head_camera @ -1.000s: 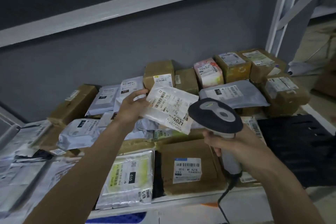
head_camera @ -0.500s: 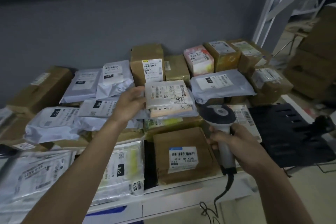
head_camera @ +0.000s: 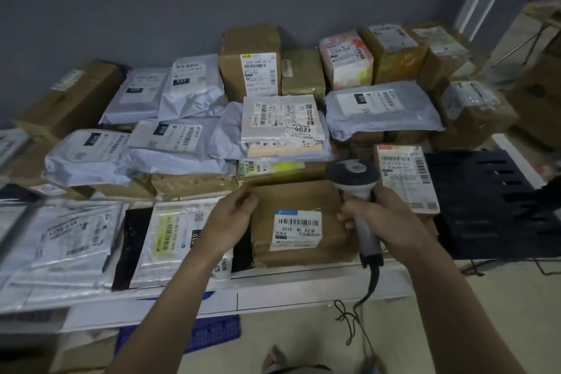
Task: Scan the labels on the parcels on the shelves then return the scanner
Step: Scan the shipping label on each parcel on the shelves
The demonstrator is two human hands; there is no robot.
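Several parcels, brown boxes and grey mailer bags, cover the white shelf (head_camera: 303, 291). My right hand (head_camera: 376, 215) grips the handle of a grey corded scanner (head_camera: 353, 177), whose head sits above the right edge of a flat brown parcel (head_camera: 303, 200) with a white barcode label (head_camera: 297, 231). My left hand (head_camera: 232, 215) is at that parcel's left edge, fingers curled over its upper left corner. The clear-wrapped parcel marked 4021 (head_camera: 282, 118) lies on the pile behind, free of both hands.
A black perforated tray (head_camera: 491, 200) lies at the shelf's right end. The scanner's cable (head_camera: 355, 313) hangs below the shelf edge. A blue crate (head_camera: 212, 334) sits under the shelf. Cardboard boxes (head_camera: 540, 94) stand on the floor at far right. A grey wall backs the parcels.
My left hand set the 4021 parcel down on the pile and dropped to the front brown parcel. My right hand lowered the scanner toward that parcel. The view tilted down.
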